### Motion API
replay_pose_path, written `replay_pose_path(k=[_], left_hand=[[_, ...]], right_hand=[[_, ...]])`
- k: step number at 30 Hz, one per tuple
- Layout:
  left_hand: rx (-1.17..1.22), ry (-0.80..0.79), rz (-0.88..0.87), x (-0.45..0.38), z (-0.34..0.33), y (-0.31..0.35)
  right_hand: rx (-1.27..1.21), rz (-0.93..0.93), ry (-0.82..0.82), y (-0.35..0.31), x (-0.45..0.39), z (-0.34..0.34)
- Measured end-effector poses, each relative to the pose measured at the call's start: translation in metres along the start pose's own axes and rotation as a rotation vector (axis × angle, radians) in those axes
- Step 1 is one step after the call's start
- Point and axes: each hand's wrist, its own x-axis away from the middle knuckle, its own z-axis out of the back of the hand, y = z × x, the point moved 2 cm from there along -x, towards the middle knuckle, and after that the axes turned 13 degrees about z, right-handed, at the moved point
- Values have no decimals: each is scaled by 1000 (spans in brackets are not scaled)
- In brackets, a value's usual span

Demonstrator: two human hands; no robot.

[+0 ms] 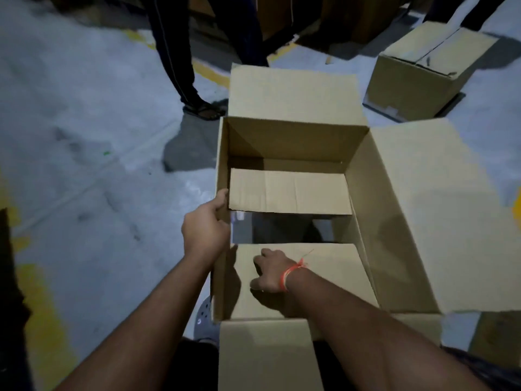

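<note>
While the left hand (205, 224) grips the left wall of the open cardboard box (293, 136) at centre frame, its fingers (222, 196) curl over the rim and pinch the board. The right hand (269, 273), an orange thread (291, 270) round its wrist, rests inside on the near bottom flap (332, 266); its fingers are bent under, and whether they grip anything cannot be told. A dark gap separates that flap from the far bottom flap (290, 190). The box stands on the grey floor (98, 94). A closed carton (423, 71) sits at upper right, a sandalled foot (204, 110) left of the box.
</note>
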Motion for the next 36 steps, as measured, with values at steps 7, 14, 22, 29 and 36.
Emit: replay_pose_path(k=[7, 14, 22, 29, 36], left_hand=[[167, 66, 15, 23, 36, -16], [174, 34, 22, 7, 38, -20], [147, 35, 32, -10, 42, -11], [159, -47, -31, -17, 34, -13], [64, -159, -76, -23, 20, -12]], right_hand=[[-22, -51, -500, -41, 16, -32], [52, 77, 459, -32, 0, 42], [94, -37, 538, -15, -83, 130], [77, -187, 114, 27, -159, 144], [70, -229, 364, 61, -131, 161]])
